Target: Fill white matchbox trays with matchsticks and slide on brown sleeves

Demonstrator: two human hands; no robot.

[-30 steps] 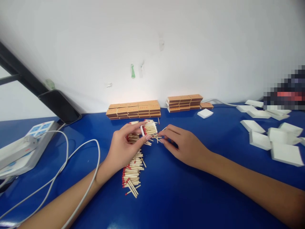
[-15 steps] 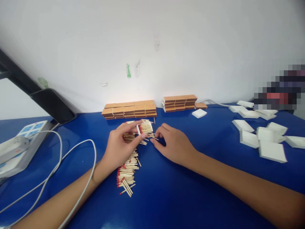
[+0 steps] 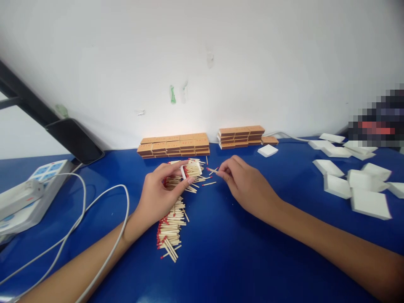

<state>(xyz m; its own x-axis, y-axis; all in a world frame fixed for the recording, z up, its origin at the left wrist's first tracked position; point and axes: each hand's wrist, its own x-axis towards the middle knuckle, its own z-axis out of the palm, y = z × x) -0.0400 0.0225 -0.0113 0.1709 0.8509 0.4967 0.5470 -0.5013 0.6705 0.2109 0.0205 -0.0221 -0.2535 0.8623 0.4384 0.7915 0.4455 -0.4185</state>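
Between the thumb and fingers of my left hand (image 3: 159, 191) is a small white matchbox tray (image 3: 183, 171), filled with red-headed matches (image 3: 193, 169). My right hand (image 3: 249, 183), a short way to the right, pinches a match (image 3: 213, 170) by its plain end, the red head pointing left. A single match (image 3: 208, 183) lies on the blue table just below it. Under and in front of my left hand spreads a long pile of matches (image 3: 170, 229), partly hidden by the hand.
Orange matchboxes stand in a left stack (image 3: 173, 145) and a right stack (image 3: 241, 136) along the wall. One white tray (image 3: 267, 150) lies near them; several more white trays (image 3: 369, 202) are scattered at right. A power strip (image 3: 34, 198), white cable (image 3: 126, 202) and black phone-like object (image 3: 75, 141) are at left.
My right hand has moved right and slightly up, away from the tray, with a match in its fingertips. My left hand keeps its hold on the tray. The view has shifted slightly.
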